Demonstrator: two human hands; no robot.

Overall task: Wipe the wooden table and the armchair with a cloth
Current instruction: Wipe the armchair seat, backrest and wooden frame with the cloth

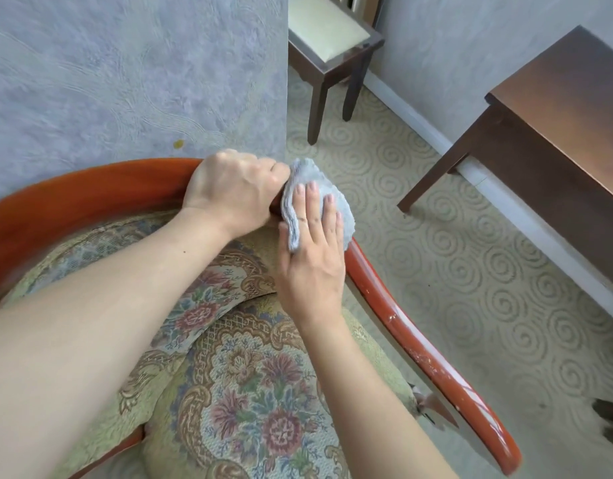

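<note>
Left hand (234, 191) grips the curved red-brown wooden rail (90, 191) of the floral-upholstered armchair (249, 402) at its right-hand bend. Right hand (313, 250), fingers straight, presses the folded pale-blue fluffy cloth (307, 174) onto the rail just beside it. Dark wooden table (568, 108) stands well apart, right.

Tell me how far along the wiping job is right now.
Nothing shows as finished: one picture can't prove a surface was wiped. In hand: the right hand presses the blue cloth flat on the armchair's red wooden rim, while the left hand grips the rim beside it. The wooden table stands apart to the right with no cloth on it, so it may still be left, or already done.
</note>
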